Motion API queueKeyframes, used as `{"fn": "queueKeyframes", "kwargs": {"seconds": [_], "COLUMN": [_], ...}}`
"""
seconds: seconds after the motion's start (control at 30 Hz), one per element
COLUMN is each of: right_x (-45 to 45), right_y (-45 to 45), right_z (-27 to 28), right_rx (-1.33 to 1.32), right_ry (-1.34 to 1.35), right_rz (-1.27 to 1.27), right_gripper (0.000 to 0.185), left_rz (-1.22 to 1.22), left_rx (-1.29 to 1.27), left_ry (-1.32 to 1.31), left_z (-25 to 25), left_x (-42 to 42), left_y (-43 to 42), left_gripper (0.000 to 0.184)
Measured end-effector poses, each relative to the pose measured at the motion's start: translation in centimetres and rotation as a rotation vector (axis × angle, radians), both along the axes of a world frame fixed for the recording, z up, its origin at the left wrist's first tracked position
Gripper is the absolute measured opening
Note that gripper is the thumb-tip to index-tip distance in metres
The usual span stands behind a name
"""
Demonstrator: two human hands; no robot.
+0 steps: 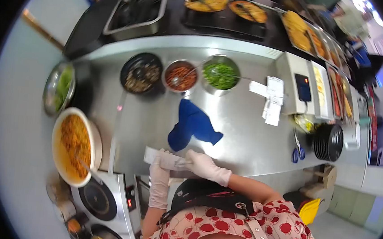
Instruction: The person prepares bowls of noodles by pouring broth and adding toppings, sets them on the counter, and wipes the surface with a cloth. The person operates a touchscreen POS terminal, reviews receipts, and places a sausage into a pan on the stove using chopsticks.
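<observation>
A white paper slip [166, 160], likely a printed receipt, is held over the counter's front edge. My left hand [159, 180], in a whitish glove, grips it from below near its left part. My right hand [206, 166], gloved too, has its fingers closed at the slip's right end; a small greyish detail there is too blurred to make out. Just beyond my hands lies a crumpled blue cloth [193, 125] on the steel counter [148, 125]. Further right, several more slips [273, 99] lie overlapping on the counter.
Along the back stand bowls of chopped greens [221, 75], diced reddish food [181, 76] and brown food [142, 74]. Left are a large white tub [95, 145] and a cooktop [98, 198]. Blue-handled scissors [298, 150] and stacked black plates [328, 142] sit right.
</observation>
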State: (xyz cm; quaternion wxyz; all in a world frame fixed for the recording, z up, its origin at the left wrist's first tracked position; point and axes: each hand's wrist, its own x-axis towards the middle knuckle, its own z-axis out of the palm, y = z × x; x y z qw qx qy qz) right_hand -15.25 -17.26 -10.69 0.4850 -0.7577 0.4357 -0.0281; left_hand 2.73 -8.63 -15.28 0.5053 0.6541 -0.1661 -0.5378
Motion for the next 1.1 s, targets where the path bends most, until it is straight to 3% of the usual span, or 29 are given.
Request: {"fn": "queueKeyframes", "kwargs": {"seconds": [0.03,0.07,0.13,0.17,0.23,0.3,0.33,0.43,0.5,0.6,0.63,0.73,0.77,0.87,0.9,0.97,1.1], "right_x": [-2.3,-4.7,-9.1,-11.3,-14.8,-18.1,-19.8,-24.2,-26.3,-28.3,-28.6,-29.2,-29.1,-29.4,-29.3,-28.9,-28.1], "right_y": [-0.5,-1.0,-2.2,-2.9,-3.8,-5.0,-5.4,-7.4,-9.5,-13.4,-14.2,-16.6,-17.0,-18.3,-18.2,-18.0,-15.7], "right_z": [0.6,0.7,2.0,3.4,4.4,4.1,3.9,4.4,3.5,1.2,0.2,-4.0,-6.0,-9.6,-9.4,-7.5,1.7], "right_rx": [-0.003,-0.004,0.112,0.155,0.169,0.041,-0.091,-0.061,-0.071,-0.412,-0.411,-0.783,-0.627,-0.683,-0.723,-0.759,-0.624], "right_ry": [0.010,-0.055,-0.166,-0.287,-0.474,-0.560,-0.632,-0.626,-0.609,-0.622,-0.620,-0.259,-0.170,-0.052,-0.014,0.017,-0.355], "right_rz": [-0.030,-0.119,-0.304,-0.338,-0.531,-0.646,-0.725,-0.937,-1.042,-1.245,-1.252,-1.136,-1.169,-1.105,-1.119,-1.122,-1.244], "right_gripper": [0.030,0.033,0.048,0.056,0.057,0.051,0.046,0.032,0.029,0.029,0.029,0.032,0.028,0.027,0.027,0.028,0.030], "left_rz": [0.300,0.265,0.072,0.019,-0.410,-0.569,-0.637,-0.867,-0.889,-0.811,-0.804,-0.812,-0.824,-0.809,-0.799,-0.694,-0.712], "left_rx": [-0.233,-0.234,-0.099,-0.179,-0.326,-0.127,-0.188,-0.329,-0.335,-0.334,-0.342,-0.269,-0.194,-0.258,-0.250,-0.182,-0.307], "left_ry": [0.526,0.526,0.250,0.291,-0.237,0.089,0.180,-0.148,-0.207,0.018,-0.059,-0.274,-0.416,-0.538,-0.540,-0.284,-0.380], "left_z": [-1.5,0.1,3.2,4.1,7.7,6.0,7.6,10.5,12.1,9.2,8.2,5.7,4.6,-5.1,-5.1,-3.1,7.6], "left_x": [-1.4,-3.0,-6.2,-7.8,-10.9,-13.2,-15.3,-21.0,-26.0,-31.7,-33.0,-35.3,-35.5,-35.1,-35.1,-35.4,-33.6], "left_y": [-1.5,-3.5,-8.3,-10.7,-14.8,-20.1,-22.3,-29.4,-33.0,-37.3,-38.3,-40.5,-41.1,-43.5,-43.4,-42.5,-39.2], "left_gripper": [0.039,0.039,0.034,0.024,0.025,0.027,0.028,0.026,0.020,0.017,0.015,0.014,0.015,0.015,0.015,0.016,0.021]}}
